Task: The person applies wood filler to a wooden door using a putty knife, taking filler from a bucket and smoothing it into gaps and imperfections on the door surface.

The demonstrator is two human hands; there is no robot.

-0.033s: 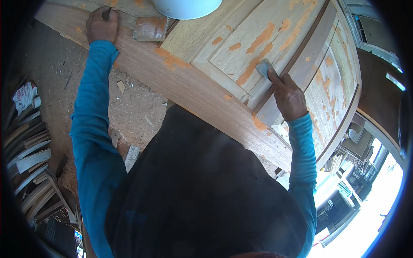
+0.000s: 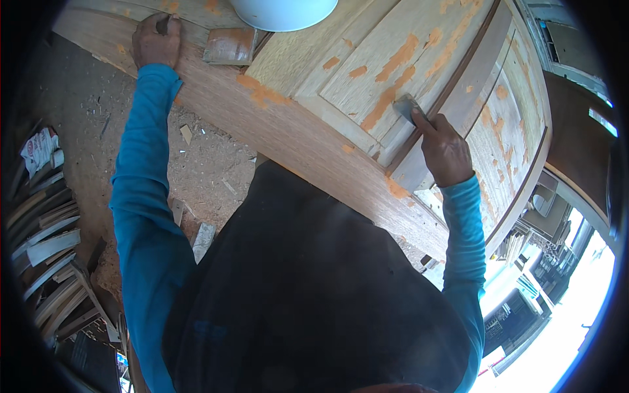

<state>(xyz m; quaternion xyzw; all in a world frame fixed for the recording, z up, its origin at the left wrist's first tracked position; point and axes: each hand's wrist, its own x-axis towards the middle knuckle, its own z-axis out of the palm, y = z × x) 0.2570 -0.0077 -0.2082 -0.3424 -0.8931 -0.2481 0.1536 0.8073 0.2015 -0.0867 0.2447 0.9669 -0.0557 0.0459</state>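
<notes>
My right hand (image 2: 448, 152) is closed around a putty knife (image 2: 407, 108). The flat metal blade rests at the surface of a pale wooden panel door (image 2: 363, 98), beside a streak of orange filler (image 2: 383, 108). My left hand (image 2: 157, 44) lies on the long wooden edge board (image 2: 216, 108) at the far left, its fingers curled in. A dark patch shows between thumb and forefinger; whether anything is held there is hidden. Just right of that hand sits a small block-like piece (image 2: 229, 46) with a brownish, smeared top.
A white bucket (image 2: 285, 14) stands on the wood at the top. Curved wooden strips (image 2: 52, 249) are stacked at the left. Wood scraps (image 2: 186, 134) and dust lie on the floor. A second patched panel (image 2: 501, 144) is at the right, beyond a raised wooden rail (image 2: 472, 92).
My right hand and the putty knife have shifted slightly to the right and nearer, and the blade looks more tilted. My left hand stays on the board.
</notes>
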